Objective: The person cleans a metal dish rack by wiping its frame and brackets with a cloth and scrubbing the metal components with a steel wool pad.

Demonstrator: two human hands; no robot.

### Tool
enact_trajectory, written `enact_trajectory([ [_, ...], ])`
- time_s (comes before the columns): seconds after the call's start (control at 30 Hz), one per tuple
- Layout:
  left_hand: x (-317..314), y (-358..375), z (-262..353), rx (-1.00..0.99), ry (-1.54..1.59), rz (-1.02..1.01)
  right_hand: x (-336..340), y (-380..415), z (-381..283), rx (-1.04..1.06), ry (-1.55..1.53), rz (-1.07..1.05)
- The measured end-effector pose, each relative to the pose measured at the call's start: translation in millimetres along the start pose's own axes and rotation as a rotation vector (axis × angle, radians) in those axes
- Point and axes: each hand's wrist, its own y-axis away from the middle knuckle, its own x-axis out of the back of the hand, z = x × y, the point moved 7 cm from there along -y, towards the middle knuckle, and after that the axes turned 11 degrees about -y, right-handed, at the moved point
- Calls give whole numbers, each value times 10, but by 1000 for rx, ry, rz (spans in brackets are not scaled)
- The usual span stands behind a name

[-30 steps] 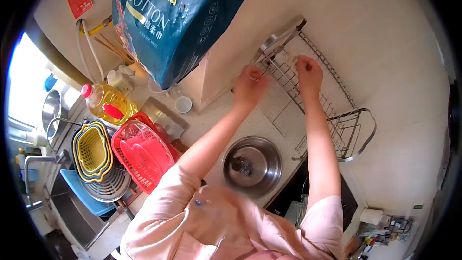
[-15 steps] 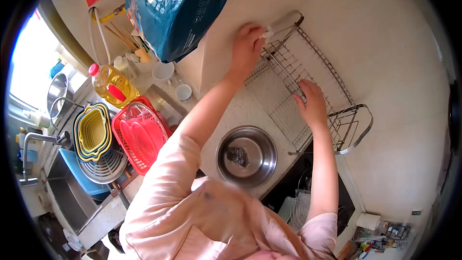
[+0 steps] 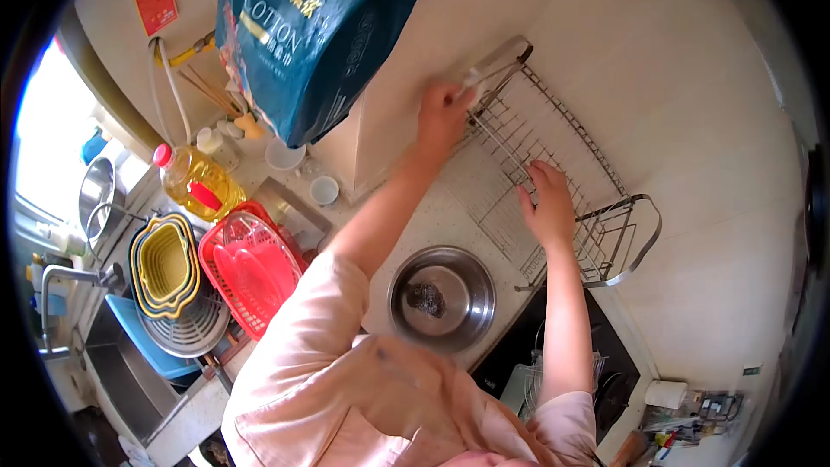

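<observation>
A metal wire rack (image 3: 566,143) with curved end handles stands against the wall on the counter. My left hand (image 3: 443,121) is at its far left end, fingers curled closed around a small white, cloth-like piece (image 3: 472,79). That piece is blurred and mostly hidden by the fingers. Along the rack's front rail, my right hand (image 3: 552,207) has its fingers over the bar and its thumb on the near side. Below both hands, a round steel basin (image 3: 471,329) sits on the counter with a dark mesh scouring pad (image 3: 425,298) inside.
A blue bag (image 3: 298,52) marked COTTON hangs overhead at upper left. On the left are an oil bottle (image 3: 203,183), a red basket (image 3: 226,272), nested yellow strainers (image 3: 162,264), a white cup (image 3: 324,191) and the sink (image 3: 130,380). A black stove (image 3: 609,346) is at lower right.
The whole view has shifted, so most things sit lower in the picture. My left hand stays at the rack's far left end; the right hand's thumb and fingers are slightly wider apart.
</observation>
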Motion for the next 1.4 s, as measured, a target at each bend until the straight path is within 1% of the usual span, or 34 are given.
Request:
enact_trajectory([
  [0.03,-19,168,-68,8,-45,-4,-6,15,8,-6,-3,-2],
  [0.13,101,241,-106,83,-6,-76,21,16,15,19,1,10],
  [0.17,136,222,-73,84,30,-48,22,40,-2,31,-1,12],
  [0.23,267,-45,114,64,104,17,31,23,-10,14,5,9],
  [0.33,149,-276,244,-72,-52,-26,47,56,2,-9,-32,19],
  [0.43,-99,-473,195,-36,-77,-310,71,19,32,-7,-42,29],
  [0.53,-256,-767,561,-356,-324,-334,68,62,30,-20,-53,1],
  [0.63,-749,-1080,496,-230,-275,-415,47,84,69,-17,-72,9],
  [0.73,-1372,-1325,438,-303,-416,-542,76,80,99,6,-85,33],
  [0.83,-1593,-1346,516,-406,-490,-656,99,104,110,9,-99,37],
  [0.87,-1517,-1353,536,-394,-408,-593,111,104,122,8,-108,42],
  [0.93,-1107,-1266,556,-367,-259,-474,137,96,118,-12,-106,35],
  [1.0,-724,-1040,474,-459,-241,-318,114,85,85,-13,-102,41],
  [1.07,-280,-797,504,-368,-150,-314,116,90,95,7,-76,67],
  [1.2,79,-485,486,-348,-360,-377,122,118,59,12,-58,43],
  [1.3,131,-464,445,-397,-413,-380,126,108,56,30,-52,72],
  [1.4,-71,-617,560,-449,-450,-372,122,109,68,24,-61,60],
])
